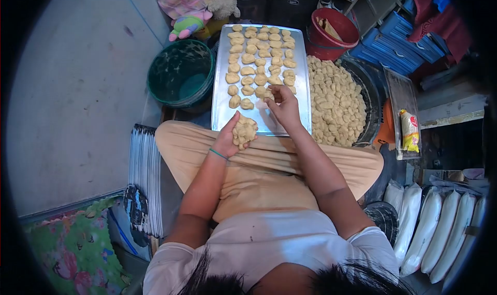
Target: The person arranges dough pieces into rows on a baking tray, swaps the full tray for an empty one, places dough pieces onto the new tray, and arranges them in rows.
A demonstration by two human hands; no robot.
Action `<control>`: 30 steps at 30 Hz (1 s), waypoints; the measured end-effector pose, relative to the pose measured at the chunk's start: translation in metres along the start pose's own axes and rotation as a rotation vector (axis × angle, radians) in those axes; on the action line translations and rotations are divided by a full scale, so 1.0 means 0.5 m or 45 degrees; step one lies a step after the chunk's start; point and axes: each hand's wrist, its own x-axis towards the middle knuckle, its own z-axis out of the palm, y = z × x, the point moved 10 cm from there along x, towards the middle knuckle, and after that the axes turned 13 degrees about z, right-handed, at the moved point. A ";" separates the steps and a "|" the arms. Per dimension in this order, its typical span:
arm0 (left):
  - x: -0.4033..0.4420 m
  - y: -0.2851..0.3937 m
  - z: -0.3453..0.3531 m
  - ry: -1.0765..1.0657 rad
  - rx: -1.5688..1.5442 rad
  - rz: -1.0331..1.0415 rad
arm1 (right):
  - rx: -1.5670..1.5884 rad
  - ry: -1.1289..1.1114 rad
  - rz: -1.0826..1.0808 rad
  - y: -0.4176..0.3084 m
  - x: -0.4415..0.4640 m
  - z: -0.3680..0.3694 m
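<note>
My left hand (225, 138) is wrapped round a lumpy handful of pale yellow dough (244, 130), just in front of the tray's near edge. Over the silver metal tray (304, 108), my right hand (284, 108) has thumb and index finger closed about a small dough piece (266, 94) in the nearest part of the rows. Several rounded dough pieces (260, 79) lie in rows across the tray. The fingers partly cover the piece between them, and the hand hides some of the tray behind it.
Right of the tray, a wide dark basin (370, 103) holds a heap of dough pieces (334, 101). A green bucket (181, 72) stands at left, a red bucket (331, 33) at back right. Stacked trays (145, 176) stand left of my knee; filled white bags (427, 233) lie at right.
</note>
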 end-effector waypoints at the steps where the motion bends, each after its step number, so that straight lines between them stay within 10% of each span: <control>1: -0.001 0.001 0.003 -0.008 -0.017 -0.003 | -0.223 0.056 -0.037 -0.022 -0.010 -0.006; 4: 0.003 0.003 0.004 -0.047 -0.089 -0.001 | -0.819 -0.052 -0.447 0.000 -0.036 0.055; 9: -0.001 0.000 -0.004 -0.013 -0.021 -0.048 | -0.684 -0.146 -0.366 0.003 -0.037 0.060; 16: -0.008 -0.022 0.039 -0.183 0.074 -0.141 | 0.081 -1.057 0.460 -0.003 -0.113 0.139; 22: -0.002 0.002 0.043 -0.223 -0.028 -0.031 | 0.554 -0.397 0.415 0.037 -0.016 0.007; 30: 0.006 0.019 0.039 -0.173 -0.110 0.078 | -0.923 -0.013 -0.399 0.050 -0.055 -0.011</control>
